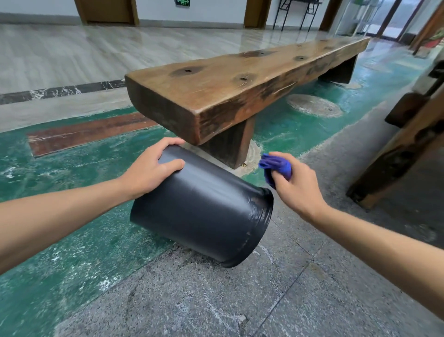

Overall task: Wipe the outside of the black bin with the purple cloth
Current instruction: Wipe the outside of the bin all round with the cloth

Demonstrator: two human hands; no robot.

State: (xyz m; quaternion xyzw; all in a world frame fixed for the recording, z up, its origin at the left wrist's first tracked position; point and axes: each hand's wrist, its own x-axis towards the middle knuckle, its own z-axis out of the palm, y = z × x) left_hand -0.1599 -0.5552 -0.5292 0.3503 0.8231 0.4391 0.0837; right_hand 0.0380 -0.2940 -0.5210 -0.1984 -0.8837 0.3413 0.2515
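Black bin point(204, 206): lies tipped on its side on the floor, just in front of the near end of the wooden bench point(240, 79). Its closed base points to the left and away from the camera; its rimmed mouth points to the right and toward the camera. The lower edge of the rim rests on the grey speckled stone floor point(240, 300); the base end sits above the worn green painted floor point(60, 252). The outer wall is smooth and glossy, with light streaks and scuff marks near the rim. No label or lettering can be made out on the bin.

Left hand point(149, 168): rests on the base end of the bin, fingers curled over the far edge, thumb laid flat along the side wall. It grips the bin.

Right hand point(298, 185): fingers closed round the bunched purple cloth point(276, 167), which protrudes from the top of the fist. The hand sits just beside the upper part of the bin's rim; whether cloth and bin touch cannot be told.

Background: a green sign point(182, 3) is mounted on the far wall at the top edge of the view; its characters are too small and cropped to read. Dark wooden furniture point(408, 144) stands at the right.
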